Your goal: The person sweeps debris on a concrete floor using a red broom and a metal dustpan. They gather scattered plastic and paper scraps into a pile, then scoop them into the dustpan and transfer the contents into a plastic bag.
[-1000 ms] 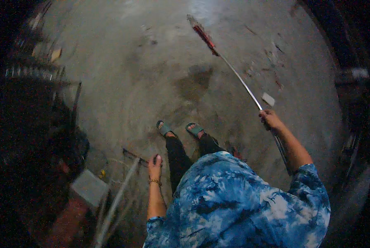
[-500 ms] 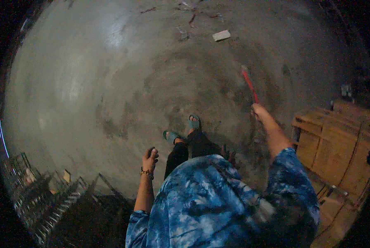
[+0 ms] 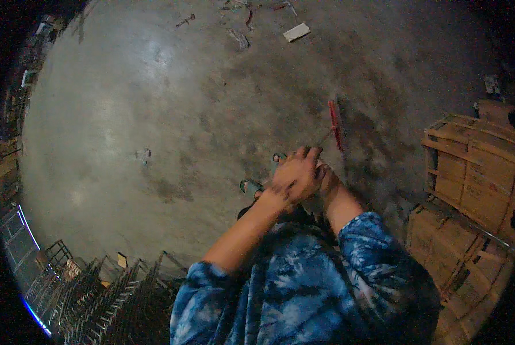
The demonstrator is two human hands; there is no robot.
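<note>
The handle (image 3: 326,138) of a red broom (image 3: 334,123) was gripped by the right hand (image 3: 329,177), while the left hand (image 3: 296,175) was laid across it; whether the shaft was also clasped by the left fingers could not be told in the dim, overlapping view. The red head was held out ahead, to the right of the sandals (image 3: 250,187). Steadier control was judged to call for the hands to be spaced along the shaft, and for the head to be kept level and clear of the toes. The grey floor (image 3: 99,164) was marked by dark stains (image 3: 174,191), and on it were strewn a pale block (image 3: 296,33), a clear plastic scrap (image 3: 238,39) and a smaller scrap (image 3: 145,155). Cardboard boxes (image 3: 470,172) were stacked along the right, and dark metal frames (image 3: 116,305) were crowded at the lower left.
</note>
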